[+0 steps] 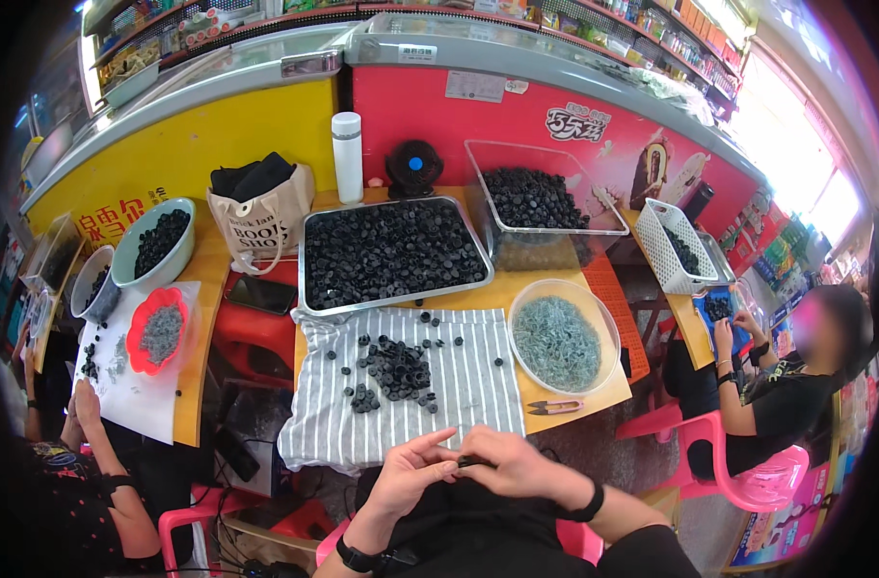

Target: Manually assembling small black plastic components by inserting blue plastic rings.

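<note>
At the near edge of the table, my two hands meet over a small dark round part [469,460], mostly covered by fingers. My right hand [509,466] is closed, pinching it. My left hand [412,476] has its thumb against the part and its index finger stretched forward; its lower fingers are hidden. Beyond them, a grey-and-white striped cloth [473,371] bears a loose heap of small black round parts [396,369]. Right of the cloth stands a round clear tub [614,358] of small translucent pieces [556,333]. Small thread snips [555,407] lie in front of the tub.
A metal tray [391,306] of black parts stands behind the cloth, beside a clear bin [546,252] holding more. A tote bag [266,217], white bottle [347,159] and small fan [413,169] stand behind. People work at tables left [88,414] and right [782,385].
</note>
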`<state>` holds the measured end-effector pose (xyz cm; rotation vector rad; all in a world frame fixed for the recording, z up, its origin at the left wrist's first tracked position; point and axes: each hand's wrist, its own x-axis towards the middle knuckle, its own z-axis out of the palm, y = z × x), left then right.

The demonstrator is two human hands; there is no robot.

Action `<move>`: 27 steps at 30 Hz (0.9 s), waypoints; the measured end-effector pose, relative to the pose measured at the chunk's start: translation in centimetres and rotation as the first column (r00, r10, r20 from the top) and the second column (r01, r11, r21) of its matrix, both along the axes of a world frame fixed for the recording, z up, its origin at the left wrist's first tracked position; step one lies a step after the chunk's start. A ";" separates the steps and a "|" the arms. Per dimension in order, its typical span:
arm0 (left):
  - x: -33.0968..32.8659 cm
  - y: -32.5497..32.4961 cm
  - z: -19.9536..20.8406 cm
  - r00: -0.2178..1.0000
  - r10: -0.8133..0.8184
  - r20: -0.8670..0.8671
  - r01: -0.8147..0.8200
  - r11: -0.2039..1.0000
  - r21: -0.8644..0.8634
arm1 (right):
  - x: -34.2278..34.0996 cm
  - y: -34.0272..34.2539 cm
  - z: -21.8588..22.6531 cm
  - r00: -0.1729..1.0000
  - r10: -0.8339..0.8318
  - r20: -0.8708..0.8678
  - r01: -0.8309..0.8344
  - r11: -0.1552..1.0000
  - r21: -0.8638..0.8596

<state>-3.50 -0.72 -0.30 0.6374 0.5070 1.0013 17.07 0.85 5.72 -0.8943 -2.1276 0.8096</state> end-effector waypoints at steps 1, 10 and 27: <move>-0.2 0.1 0.5 0.999 -0.027 -0.031 0.027 0.999 -0.025 | 1.3 1.0 0.6 0.998 0.031 0.047 -0.024 0.988 -0.151; -2.8 1.1 -0.4 0.960 0.227 -0.161 -0.230 0.973 0.005 | 7.1 19.6 13.9 0.738 -0.633 -0.233 0.650 0.760 -0.005; -4.0 1.3 -0.6 0.935 0.277 -0.221 -0.283 0.959 0.005 | -5.4 12.3 -3.2 0.923 -0.137 0.360 0.140 0.990 0.017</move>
